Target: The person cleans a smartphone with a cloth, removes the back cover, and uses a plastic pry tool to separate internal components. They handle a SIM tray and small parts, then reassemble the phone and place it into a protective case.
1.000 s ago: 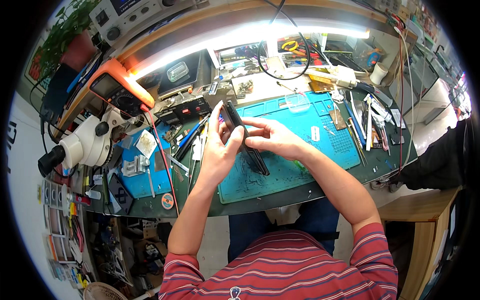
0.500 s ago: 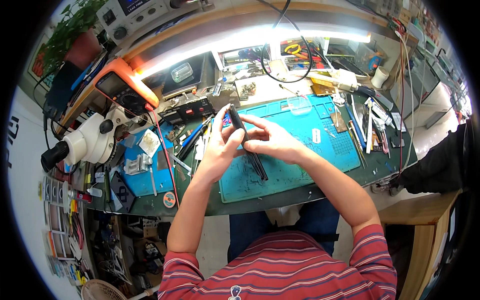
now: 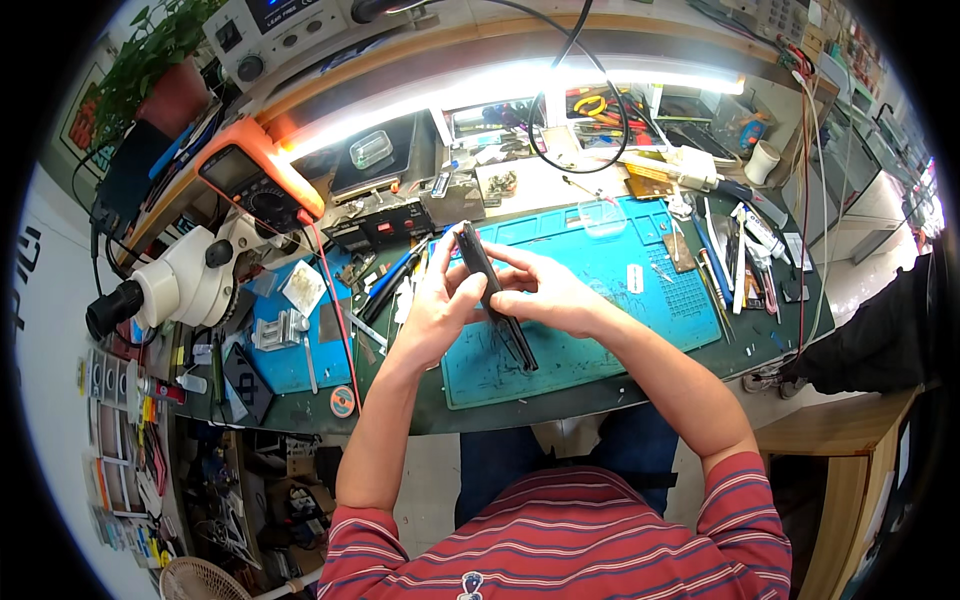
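Above the turquoise work mat (image 3: 600,335), a slim black phone (image 3: 515,340) is held nearly edge-on, its long side slanting from upper left to lower right. At its near end the edge seems to show two dark layers, though I cannot tell whether they are apart. My left hand (image 3: 432,308) is closed around the far part of the phone, thumb laid against its side. From the right, my right hand (image 3: 548,296) grips it near the middle, with the thumb on the edge and fingers behind. The phone's broad faces are mostly hidden.
A white microscope (image 3: 165,288) and an orange multimeter (image 3: 258,172) stand at the left, a red lead (image 3: 333,290) running down from the meter. Tweezers, pens and brushes (image 3: 735,255) lie at the right. A clear plastic box (image 3: 603,216) sits on the mat's far part.
Both hands keep their hold on the phone. Its near end now sits slightly lower and its upper side shows a little more. The whole view has shifted slightly.
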`<state>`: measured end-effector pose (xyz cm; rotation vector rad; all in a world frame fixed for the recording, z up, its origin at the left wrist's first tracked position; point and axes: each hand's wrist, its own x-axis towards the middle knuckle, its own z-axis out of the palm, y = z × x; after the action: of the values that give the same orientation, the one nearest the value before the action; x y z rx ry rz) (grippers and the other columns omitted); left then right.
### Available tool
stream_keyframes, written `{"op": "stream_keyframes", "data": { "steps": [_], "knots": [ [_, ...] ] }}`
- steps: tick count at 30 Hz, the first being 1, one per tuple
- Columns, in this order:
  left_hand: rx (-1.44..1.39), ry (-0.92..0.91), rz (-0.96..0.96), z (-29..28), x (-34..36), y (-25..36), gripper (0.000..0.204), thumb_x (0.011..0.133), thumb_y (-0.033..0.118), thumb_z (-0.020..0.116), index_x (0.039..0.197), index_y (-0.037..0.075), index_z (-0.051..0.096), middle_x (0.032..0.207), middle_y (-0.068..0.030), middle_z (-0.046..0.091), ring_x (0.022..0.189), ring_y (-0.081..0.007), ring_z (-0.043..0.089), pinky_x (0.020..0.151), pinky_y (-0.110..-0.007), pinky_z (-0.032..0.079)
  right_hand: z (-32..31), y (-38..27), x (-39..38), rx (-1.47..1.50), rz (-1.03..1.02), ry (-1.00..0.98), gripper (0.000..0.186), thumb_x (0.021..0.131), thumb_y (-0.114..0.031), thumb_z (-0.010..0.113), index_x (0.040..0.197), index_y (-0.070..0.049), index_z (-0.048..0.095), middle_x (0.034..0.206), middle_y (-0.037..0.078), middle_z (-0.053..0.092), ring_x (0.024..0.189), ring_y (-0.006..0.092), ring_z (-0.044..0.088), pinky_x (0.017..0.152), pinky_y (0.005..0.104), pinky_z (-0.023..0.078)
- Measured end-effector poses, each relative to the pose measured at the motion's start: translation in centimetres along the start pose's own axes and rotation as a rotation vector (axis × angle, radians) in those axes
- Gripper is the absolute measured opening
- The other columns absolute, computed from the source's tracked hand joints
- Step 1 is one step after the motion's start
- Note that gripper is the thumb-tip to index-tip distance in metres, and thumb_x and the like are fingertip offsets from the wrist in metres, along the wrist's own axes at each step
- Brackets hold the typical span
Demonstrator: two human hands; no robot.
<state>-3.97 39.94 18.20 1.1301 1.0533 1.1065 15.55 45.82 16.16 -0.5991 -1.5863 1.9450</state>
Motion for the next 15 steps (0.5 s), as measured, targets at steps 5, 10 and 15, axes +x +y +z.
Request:
{"op": "stream_keyframes", "data": {
  "steps": [5, 10, 15],
  "knots": [
    [0.011, 0.007, 0.005, -0.02, 0.09, -0.14, 0.076, 0.102, 0.019, 0.058, 0.164, 0.013, 0.014, 0.131, -0.0143, 0.065, 0.120, -0.0239, 0.064, 0.092, -0.044, 0.059, -0.13, 0.15, 0.05, 0.010, -0.017, -0.010, 0.081, 0.091, -0.014, 0.071, 0.164, -0.015, 0.034, 0.119, 0.007, 0.066, 0.090, 0.0087, 0.059, 0.073, 0.0263, 0.052],
    [0.025, 0.006, 0.004, -0.03, 0.11, 0.01, 0.076, 0.102, 0.018, 0.057, 0.164, 0.013, 0.014, 0.134, -0.0149, 0.063, 0.121, -0.0243, 0.064, 0.092, -0.045, 0.059, -0.20, 0.09, 0.09, 0.005, -0.011, -0.012, 0.082, 0.091, -0.013, 0.070, 0.164, -0.014, 0.033, 0.119, 0.007, 0.067, 0.090, 0.0085, 0.059, 0.073, 0.0264, 0.051],
    [0.032, 0.010, 0.012, -0.06, 0.11, -0.11, 0.073, 0.102, 0.019, 0.058, 0.163, 0.013, 0.018, 0.137, -0.0155, 0.060, 0.121, -0.0254, 0.064, 0.092, -0.045, 0.061, -0.14, -0.05, 0.00, 0.009, -0.002, -0.008, 0.082, 0.091, -0.013, 0.070, 0.164, -0.013, 0.032, 0.120, 0.007, 0.067, 0.090, 0.0085, 0.059, 0.073, 0.0267, 0.051]
  ]
}}
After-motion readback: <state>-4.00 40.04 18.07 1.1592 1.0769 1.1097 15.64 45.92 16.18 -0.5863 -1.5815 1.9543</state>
